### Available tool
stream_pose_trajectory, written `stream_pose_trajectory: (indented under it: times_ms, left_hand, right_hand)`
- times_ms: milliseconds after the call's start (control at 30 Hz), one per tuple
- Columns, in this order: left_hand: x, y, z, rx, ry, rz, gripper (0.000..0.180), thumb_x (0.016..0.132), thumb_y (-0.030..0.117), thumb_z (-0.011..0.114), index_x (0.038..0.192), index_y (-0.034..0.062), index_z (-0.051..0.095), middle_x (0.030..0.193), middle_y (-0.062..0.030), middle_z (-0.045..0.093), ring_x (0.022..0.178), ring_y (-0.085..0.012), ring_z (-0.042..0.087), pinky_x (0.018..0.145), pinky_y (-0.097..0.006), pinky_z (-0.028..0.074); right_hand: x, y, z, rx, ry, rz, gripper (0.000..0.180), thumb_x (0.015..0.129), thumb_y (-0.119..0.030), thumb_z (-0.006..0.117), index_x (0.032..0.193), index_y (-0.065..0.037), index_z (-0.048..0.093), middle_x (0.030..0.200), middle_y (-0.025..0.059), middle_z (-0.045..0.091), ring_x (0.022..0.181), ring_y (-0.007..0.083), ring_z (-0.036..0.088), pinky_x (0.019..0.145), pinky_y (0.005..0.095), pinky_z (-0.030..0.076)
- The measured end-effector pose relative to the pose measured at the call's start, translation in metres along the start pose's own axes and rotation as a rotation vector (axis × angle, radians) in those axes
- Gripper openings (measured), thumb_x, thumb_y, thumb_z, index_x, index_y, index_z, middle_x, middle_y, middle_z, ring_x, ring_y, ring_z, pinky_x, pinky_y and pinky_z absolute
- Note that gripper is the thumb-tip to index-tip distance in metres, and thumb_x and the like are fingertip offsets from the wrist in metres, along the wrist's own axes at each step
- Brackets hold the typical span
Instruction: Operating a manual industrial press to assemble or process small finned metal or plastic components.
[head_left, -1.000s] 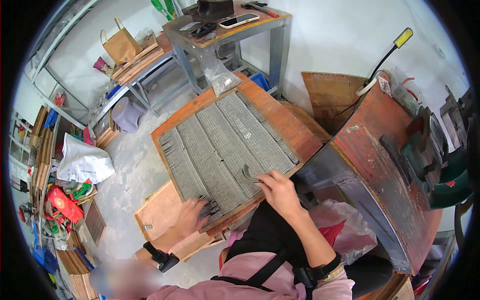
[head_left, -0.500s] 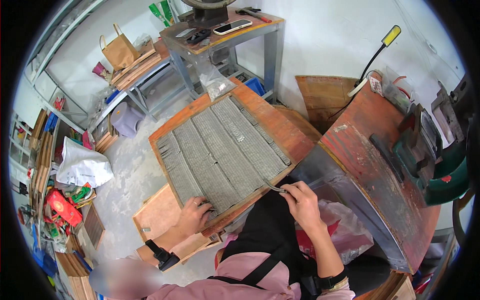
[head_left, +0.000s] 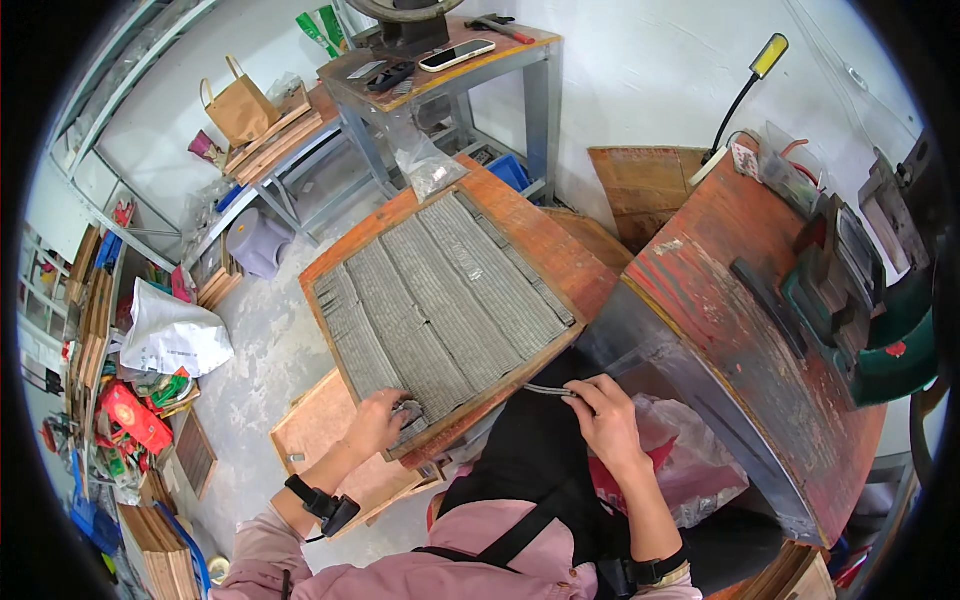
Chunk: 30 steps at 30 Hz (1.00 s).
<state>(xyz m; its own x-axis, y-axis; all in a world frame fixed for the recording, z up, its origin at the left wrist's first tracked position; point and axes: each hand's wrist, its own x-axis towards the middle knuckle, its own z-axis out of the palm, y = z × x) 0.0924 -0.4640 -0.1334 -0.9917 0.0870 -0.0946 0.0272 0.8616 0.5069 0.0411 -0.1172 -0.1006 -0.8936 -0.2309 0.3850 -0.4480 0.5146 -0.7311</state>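
A sheet of closely packed grey ribbed strips point(head_left: 440, 300) covers a wooden board point(head_left: 590, 280) in front of me. My right hand point(head_left: 603, 412) pinches one end of a thin, dark grey flexible strip point(head_left: 548, 390). Its free end points left, beside the board's near edge and above my dark apron. At the sheet's near left corner, my left hand point(head_left: 377, 422) has its fingers curled around a small grey ribbed piece point(head_left: 408, 412). The fingers partly hide that piece, and whether it is loose from the sheet I cannot tell.
A clear plastic bag point(head_left: 428, 170) lies at the board's far corner. To the right stands a worn red-brown workbench point(head_left: 700, 290) with a green machine point(head_left: 865, 350). Below the board is an open wooden drawer point(head_left: 325, 430). A metal-legged table point(head_left: 545, 110) carries a phone point(head_left: 457, 55).
My right hand has drawn the strip's end off the sheet's near edge. My left hand has shifted slightly left, its fingers now curled around a grey piece at the corner.
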Motion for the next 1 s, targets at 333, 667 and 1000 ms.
stream_pose_trajectory:
  times_ms: [333,667,1000]
  left_hand:
    - [-0.004,0.006,0.008,0.124,0.230,0.152,0.021,0.075,0.001,0.064,0.095,-0.0018,0.060,0.092,-0.0175,0.063,0.082,-0.0345,0.062,0.076,-0.039,0.050]
    - [0.059,0.102,-0.045,-0.793,0.105,0.029,0.017,0.084,0.001,0.062,0.101,-0.0021,0.059,0.084,-0.0066,0.064,0.078,-0.0107,0.061,0.066,-0.026,0.050]
    - [0.183,0.395,0.008,-0.292,-0.242,1.224,0.020,0.084,0.017,0.063,0.094,0.0000,0.066,0.086,-0.0173,0.065,0.083,-0.0344,0.063,0.072,-0.040,0.050]
  right_hand:
    - [-0.013,0.009,-0.008,0.002,0.018,0.046,0.017,0.075,-0.002,0.070,0.092,-0.002,0.066,0.081,0.0127,0.059,0.072,0.0295,0.060,0.063,0.0364,0.049]
    - [-0.021,-0.011,-0.089,-0.109,0.029,-0.006,0.017,0.078,-0.006,0.068,0.094,-0.004,0.065,0.084,0.0115,0.059,0.079,0.0305,0.060,0.068,0.0380,0.050]
    - [-0.035,-0.048,-0.215,-0.366,0.296,0.126,0.019,0.077,-0.008,0.069,0.096,-0.003,0.067,0.079,0.0135,0.060,0.071,0.0309,0.063,0.065,0.0364,0.051]
